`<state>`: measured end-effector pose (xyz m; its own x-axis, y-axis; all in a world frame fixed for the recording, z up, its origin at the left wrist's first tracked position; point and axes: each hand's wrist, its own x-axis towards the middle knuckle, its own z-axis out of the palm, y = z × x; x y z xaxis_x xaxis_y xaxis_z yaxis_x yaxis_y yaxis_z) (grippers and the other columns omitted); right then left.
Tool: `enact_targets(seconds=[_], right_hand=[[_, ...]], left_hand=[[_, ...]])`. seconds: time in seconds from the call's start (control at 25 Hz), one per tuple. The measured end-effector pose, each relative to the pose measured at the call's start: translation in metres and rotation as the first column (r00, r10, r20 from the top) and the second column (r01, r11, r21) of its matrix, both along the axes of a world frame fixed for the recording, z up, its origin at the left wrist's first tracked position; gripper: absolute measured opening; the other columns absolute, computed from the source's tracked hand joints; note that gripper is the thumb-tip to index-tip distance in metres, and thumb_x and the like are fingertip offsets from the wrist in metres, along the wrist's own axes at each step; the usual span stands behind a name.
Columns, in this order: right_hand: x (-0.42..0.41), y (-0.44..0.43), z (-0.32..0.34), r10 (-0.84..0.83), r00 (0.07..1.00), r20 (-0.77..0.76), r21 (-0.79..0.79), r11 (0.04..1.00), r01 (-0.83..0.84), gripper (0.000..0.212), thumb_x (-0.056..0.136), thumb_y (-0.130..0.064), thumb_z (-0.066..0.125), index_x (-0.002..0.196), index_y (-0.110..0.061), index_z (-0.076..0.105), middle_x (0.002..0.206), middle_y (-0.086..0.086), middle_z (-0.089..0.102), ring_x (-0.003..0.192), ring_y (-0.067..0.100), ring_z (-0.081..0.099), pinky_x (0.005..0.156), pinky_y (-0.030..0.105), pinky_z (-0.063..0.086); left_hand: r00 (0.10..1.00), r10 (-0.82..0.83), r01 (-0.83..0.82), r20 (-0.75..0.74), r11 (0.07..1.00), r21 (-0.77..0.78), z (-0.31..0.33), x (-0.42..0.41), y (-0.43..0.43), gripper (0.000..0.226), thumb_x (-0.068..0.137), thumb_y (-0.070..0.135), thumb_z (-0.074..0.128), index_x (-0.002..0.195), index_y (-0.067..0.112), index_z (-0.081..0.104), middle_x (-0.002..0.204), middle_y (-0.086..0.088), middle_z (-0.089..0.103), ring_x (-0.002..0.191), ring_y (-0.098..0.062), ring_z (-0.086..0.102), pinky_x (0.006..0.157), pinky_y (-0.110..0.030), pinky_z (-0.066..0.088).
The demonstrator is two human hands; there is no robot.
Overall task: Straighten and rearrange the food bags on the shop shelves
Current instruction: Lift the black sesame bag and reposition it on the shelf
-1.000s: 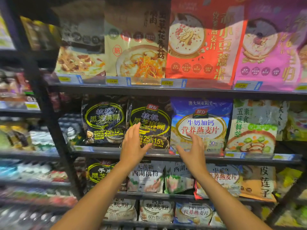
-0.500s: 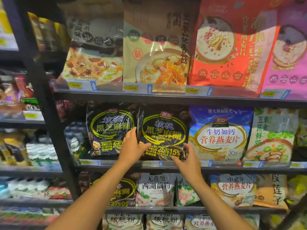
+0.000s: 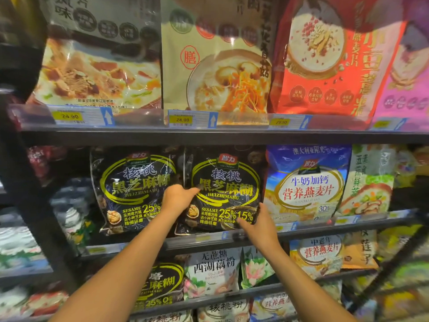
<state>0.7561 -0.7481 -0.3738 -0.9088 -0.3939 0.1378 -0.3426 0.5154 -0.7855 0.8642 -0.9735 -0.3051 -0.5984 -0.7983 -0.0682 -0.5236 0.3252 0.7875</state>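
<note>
Centrally, the left hand is closed over the left edge of a black sesame-paste bag, thumb across its front, while the right hand is clasped on the bag's lower right corner, fingers spread. That bag is stood upright on the middle shelf, between a matching black bag and a blue oat-cereal bag. Above, soup-mix bags are ranged behind yellow price tags.
</note>
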Motion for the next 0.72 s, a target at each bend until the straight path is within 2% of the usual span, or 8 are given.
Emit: enact_targets(seconds=[0.16, 0.24, 0.32, 0.44, 0.52, 0.6, 0.72], right_hand=[[-0.004, -0.006, -0.004, -0.05, 0.999, -0.013, -0.021, 0.999, 0.049, 0.073, 0.079, -0.041, 0.085, 0.138, -0.025, 0.046, 0.131, -0.003, 0.065, 0.122, 0.021, 0.063, 0.102, 0.049, 0.054], [-0.007, -0.006, -0.007, -0.065, 0.998, 0.01, -0.042, 0.997, 0.065, 0.082, 0.08, -0.037, 0.086, 0.148, -0.021, 0.042, 0.136, -0.002, 0.06, 0.125, 0.021, 0.059, 0.106, 0.049, 0.052], [-0.011, -0.008, -0.01, -0.076, 0.997, 0.018, -0.038, 0.996, 0.077, 0.087, 0.08, -0.038, 0.086, 0.151, -0.017, 0.039, 0.139, 0.0, 0.059, 0.127, 0.024, 0.059, 0.105, 0.05, 0.052], [-0.016, -0.012, -0.01, -0.085, 0.996, 0.029, -0.059, 0.994, 0.087, 0.084, 0.08, -0.038, 0.085, 0.149, -0.016, 0.042, 0.131, 0.003, 0.061, 0.116, 0.025, 0.063, 0.1, 0.046, 0.055], [-0.013, -0.013, -0.002, -0.084, 0.994, 0.072, -0.093, 0.992, 0.09, 0.083, 0.083, -0.028, 0.085, 0.151, -0.011, 0.041, 0.119, 0.005, 0.058, 0.096, 0.018, 0.061, 0.085, 0.033, 0.054], [-0.013, -0.013, -0.001, -0.063, 0.992, 0.105, -0.116, 0.99, 0.075, 0.075, 0.086, -0.021, 0.083, 0.148, -0.009, 0.042, 0.104, 0.002, 0.053, 0.079, 0.013, 0.053, 0.07, 0.024, 0.049], [-0.012, -0.015, 0.001, -0.026, 0.994, 0.108, -0.187, 0.981, 0.046, 0.074, 0.087, -0.017, 0.081, 0.149, -0.01, 0.043, 0.1, 0.0, 0.054, 0.076, 0.011, 0.052, 0.071, 0.024, 0.049]], left_hand=[[0.998, -0.016, 0.016, 0.055, 1.0, -0.003, -0.003, -0.006, -0.004, 0.051, 0.092, 0.057, 0.067, 0.071, 0.011, 0.06, 0.085, -0.007, 0.067, 0.088, -0.028, 0.066, 0.079, -0.036, 0.054], [1.0, -0.002, 0.001, 0.021, 1.0, 0.02, -0.007, -0.008, -0.004, 0.049, 0.092, 0.054, 0.068, 0.081, 0.007, 0.067, 0.095, -0.012, 0.072, 0.094, -0.03, 0.069, 0.088, -0.04, 0.058], [1.0, 0.017, -0.015, -0.022, 0.998, 0.062, -0.01, -0.009, -0.005, 0.05, 0.092, 0.05, 0.07, 0.097, 0.0, 0.072, 0.102, -0.016, 0.074, 0.096, -0.033, 0.069, 0.09, -0.042, 0.058], [0.99, 0.016, 0.0, -0.139, 0.993, 0.115, -0.006, -0.007, -0.002, 0.054, 0.093, 0.042, 0.072, 0.127, 0.001, 0.065, 0.108, -0.019, 0.073, 0.09, -0.032, 0.066, 0.079, -0.036, 0.054], [0.964, 0.002, 0.035, -0.268, 0.991, 0.131, -0.002, -0.006, 0.001, 0.062, 0.093, 0.037, 0.073, 0.147, 0.017, 0.051, 0.116, -0.018, 0.072, 0.097, -0.035, 0.066, 0.084, -0.041, 0.055], [0.934, -0.009, 0.058, -0.357, 0.99, 0.128, 0.003, -0.006, 0.0, 0.064, 0.093, 0.038, 0.073, 0.15, 0.026, 0.045, 0.129, -0.018, 0.069, 0.113, -0.041, 0.065, 0.098, -0.052, 0.055], [0.887, -0.004, 0.075, -0.462, 0.988, 0.136, 0.013, -0.005, -0.002, 0.055, 0.096, 0.035, 0.072, 0.144, 0.021, 0.049, 0.138, -0.011, 0.064, 0.124, -0.035, 0.061, 0.104, -0.049, 0.051]])
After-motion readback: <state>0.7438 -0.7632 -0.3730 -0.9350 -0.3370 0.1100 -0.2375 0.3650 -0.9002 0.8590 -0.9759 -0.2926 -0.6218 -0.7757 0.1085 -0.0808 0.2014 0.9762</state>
